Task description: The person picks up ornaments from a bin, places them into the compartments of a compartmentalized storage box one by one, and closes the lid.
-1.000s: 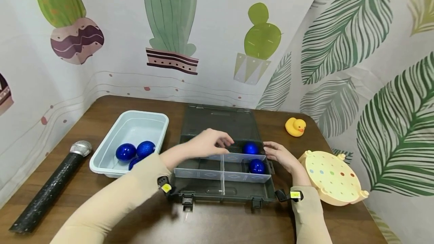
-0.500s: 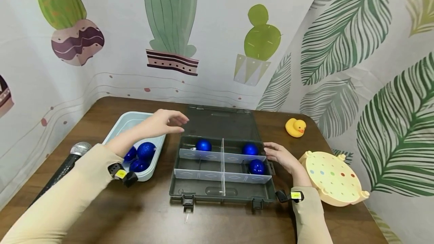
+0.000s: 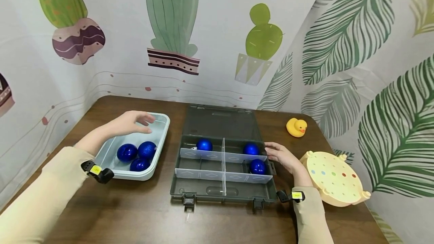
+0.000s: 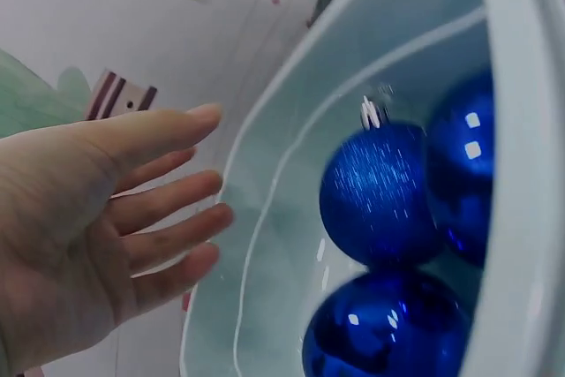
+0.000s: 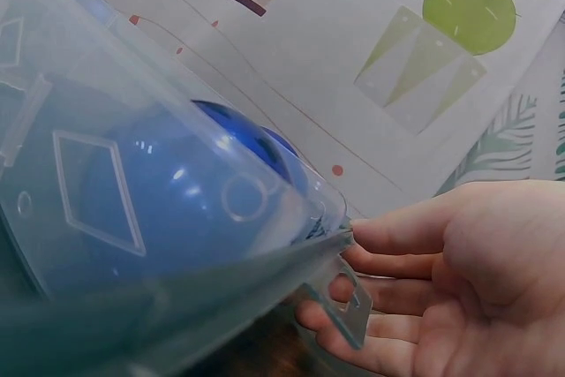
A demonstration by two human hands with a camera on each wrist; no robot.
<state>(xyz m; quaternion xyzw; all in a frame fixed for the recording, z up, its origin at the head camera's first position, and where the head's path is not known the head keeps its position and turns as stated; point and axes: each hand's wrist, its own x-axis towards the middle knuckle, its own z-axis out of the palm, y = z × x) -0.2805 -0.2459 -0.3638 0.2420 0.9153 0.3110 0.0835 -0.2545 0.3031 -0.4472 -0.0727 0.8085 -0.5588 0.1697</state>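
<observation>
My left hand (image 3: 130, 123) hovers over the far part of a light blue plastic tub (image 3: 162, 150), fingers loosely extended and apart from the baubles. Inside the tub lie three blue Christmas baubles: one glittery (image 4: 380, 192), two shiny, including a glossy bauble (image 3: 127, 153). A dark see-through compartment box (image 3: 200, 189) lies with its lid (image 3: 222, 123) folded back. It holds one bauble (image 3: 204, 145) at back left, another bauble (image 3: 251, 148) at back right and a shiny bauble (image 3: 257, 166) at middle right. My right hand (image 3: 283, 157) touches the box's right side with nearly straight fingers.
A black microphone-like thing seen earlier is now hidden behind my left arm. A yellow rubber duck (image 3: 296, 127) sits at the back right. Beside my right forearm stands a cream round pegged stand (image 3: 333, 178). A cactus-print cloth (image 3: 217, 29) hangs behind the table (image 3: 162, 214).
My left hand has moved left from over the box to over the tub, uncovering the bauble at back left. My right hand stays at the box's side.
</observation>
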